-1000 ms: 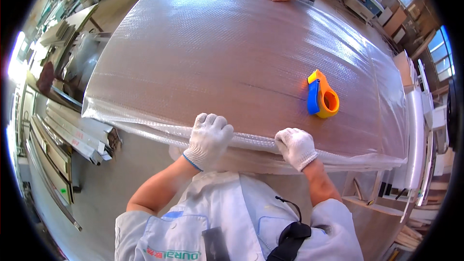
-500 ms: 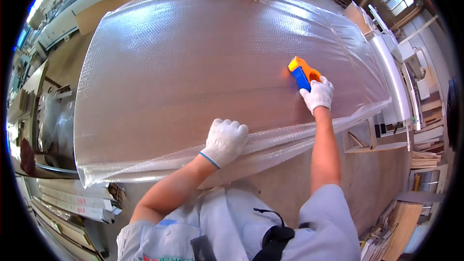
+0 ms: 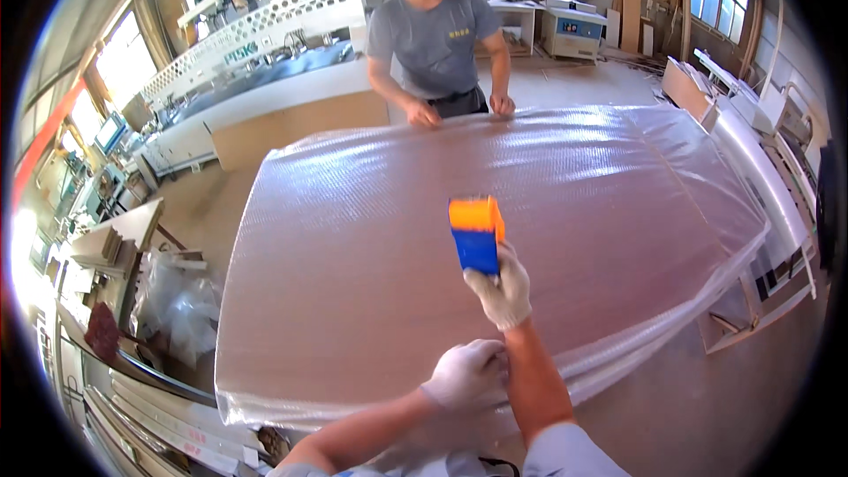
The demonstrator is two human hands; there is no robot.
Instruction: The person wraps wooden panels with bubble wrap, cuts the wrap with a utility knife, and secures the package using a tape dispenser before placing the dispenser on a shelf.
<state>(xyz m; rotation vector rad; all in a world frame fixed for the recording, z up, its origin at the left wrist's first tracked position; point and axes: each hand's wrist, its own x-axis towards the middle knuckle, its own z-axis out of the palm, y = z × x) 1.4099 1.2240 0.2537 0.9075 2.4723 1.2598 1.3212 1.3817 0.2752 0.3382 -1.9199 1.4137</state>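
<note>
A large flat panel lies across the middle under clear bubble wrap (image 3: 353, 283), its brown surface showing through. My right hand (image 3: 503, 293), in a white glove, grips a blue and orange tape dispenser (image 3: 478, 243) held up over the wrapped panel. My left hand (image 3: 464, 374), also gloved, is closed at the near edge, where the wrap bunches; my right forearm crosses close by and hides part of its fingers. Across the panel, another person's two hands (image 3: 423, 113) rest at the far edge of the wrap.
A long machine with a perforated white guard (image 3: 256, 35) stands at the back left. Crumpled plastic (image 3: 181, 300) and stacked boards (image 3: 159, 428) are at the left. A white roll (image 3: 760, 177) and a wooden frame (image 3: 751, 327) flank the right end.
My view has tilted up, showing more of the other person and the room. My right hand has brought the tape dispenser leftward and nearer to me; my hands are now closer together.
</note>
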